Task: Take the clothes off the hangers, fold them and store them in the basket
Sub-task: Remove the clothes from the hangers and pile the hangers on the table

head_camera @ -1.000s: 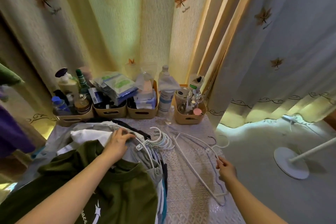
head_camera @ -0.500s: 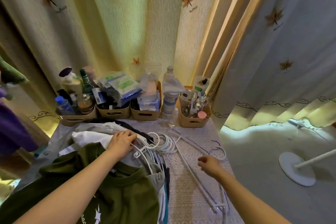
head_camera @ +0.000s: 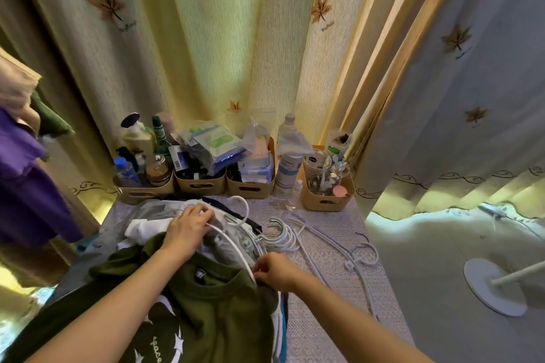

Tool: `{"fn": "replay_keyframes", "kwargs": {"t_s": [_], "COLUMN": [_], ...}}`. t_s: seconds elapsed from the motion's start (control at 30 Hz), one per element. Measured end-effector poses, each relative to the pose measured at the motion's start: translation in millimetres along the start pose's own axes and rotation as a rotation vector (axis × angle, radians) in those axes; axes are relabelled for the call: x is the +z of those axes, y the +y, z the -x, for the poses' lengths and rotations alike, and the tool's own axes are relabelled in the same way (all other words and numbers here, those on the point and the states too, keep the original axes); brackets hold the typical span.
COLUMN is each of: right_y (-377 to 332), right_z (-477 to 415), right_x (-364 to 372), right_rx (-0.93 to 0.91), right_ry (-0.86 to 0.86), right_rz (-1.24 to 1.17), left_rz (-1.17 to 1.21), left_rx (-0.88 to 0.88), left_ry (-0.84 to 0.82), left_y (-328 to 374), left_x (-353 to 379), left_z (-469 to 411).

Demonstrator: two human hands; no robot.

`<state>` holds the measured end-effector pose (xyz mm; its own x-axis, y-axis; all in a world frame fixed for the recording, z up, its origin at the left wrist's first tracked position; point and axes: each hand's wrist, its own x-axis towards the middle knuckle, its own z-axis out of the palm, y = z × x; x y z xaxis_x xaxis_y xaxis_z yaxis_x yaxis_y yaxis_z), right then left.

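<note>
The step in hand looks like freeing a garment from its hanger, the first part of the task, with nothing yet folded that can be seen. The left hand (head_camera: 188, 230) has its fingers curled round the upper part of a white hanger (head_camera: 233, 244), close under its hook, and presses it down on the pile of clothes (head_camera: 147, 224) that lies on the table (head_camera: 339, 289). The right hand (head_camera: 274, 271) pinches the lower end of the same hanger's arm, right at the edge of the olive-green T-shirt (head_camera: 212, 312), which lies uppermost on the near side of the pile with its collar towards the hands. Under the hanger's arm a grey garment (head_camera: 221, 249) shows; whether the hanger sits in that one or in the green shirt I cannot tell. To the right of the pile a bunch of hanger hooks (head_camera: 283, 234) sticks out, so several clothes seem to be on their hangers yet, and a few bare hangers (head_camera: 333, 247) lie on the cloth beside them. The next move probably calls for sliding the arm out through the neck opening while the other hand holds the fabric back, then laying the hanger with the bare ones. The bins (head_camera: 200, 184) at the back hold bottles and packets; no basket for clothes is visible
</note>
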<state>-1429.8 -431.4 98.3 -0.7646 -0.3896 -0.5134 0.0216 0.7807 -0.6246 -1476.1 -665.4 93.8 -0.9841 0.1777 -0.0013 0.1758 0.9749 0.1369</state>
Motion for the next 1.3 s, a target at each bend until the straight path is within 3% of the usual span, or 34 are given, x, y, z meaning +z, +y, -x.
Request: {"fn": "replay_keyframes", "kwargs": {"t_s": [0.17,0.33,0.5,0.63,0.77,0.83,0.93,1.0,1.2,1.3], "right_y": [-0.3,-7.3,-9.3,-11.9,-9.7,-8.5,-7.3,-4.2,24.7,67.5], "right_z": [11.6,20.4,27.2,32.9,42.3,47.5,56.5,62.7,88.8,112.8], "right_x": [-4.6,-6.8,-3.6,1.9,10.2,18.7,24.5,18.0,-15.2,-36.3], "right_rx": [-0.044,-0.049,-0.048,0.006,0.113,0.147,0.145,0.101,0.019,0.081], "right_ry": [-0.135,-0.116,-0.095,-0.143,-0.18,-0.174,-0.211,-0.136,0.18,0.342], "right_rz": [-0.069,-0.199,-0.14,0.051,0.11,0.013,-0.432,-0.544,-0.484,-0.534], "left_rz": [0.042,0.432,0.359,0.291,0.425,0.489,0.518,0.498,0.688,0.513], "left_rx": [0.018,0.097,0.105,0.025,-0.107,-0.163,-0.162,-0.11,0.039,0.013], "left_ry": [0.01,-0.118,-0.003,0.103,0.141,0.142,0.118,0.12,0.001,-0.147], "left_y": [13.2,36.9,41.7,35.8,29.0,30.5,35.0,39.9,64.2,60.5], "left_x": [1.6,3.3,-9.0,-23.5,-34.9,-39.4,-41.9,-41.4,-34.2,-19.1], "left_z": [6.7,20.1,21.8,20.2,13.8,9.9,7.9,8.7,4.2,1.4]}}
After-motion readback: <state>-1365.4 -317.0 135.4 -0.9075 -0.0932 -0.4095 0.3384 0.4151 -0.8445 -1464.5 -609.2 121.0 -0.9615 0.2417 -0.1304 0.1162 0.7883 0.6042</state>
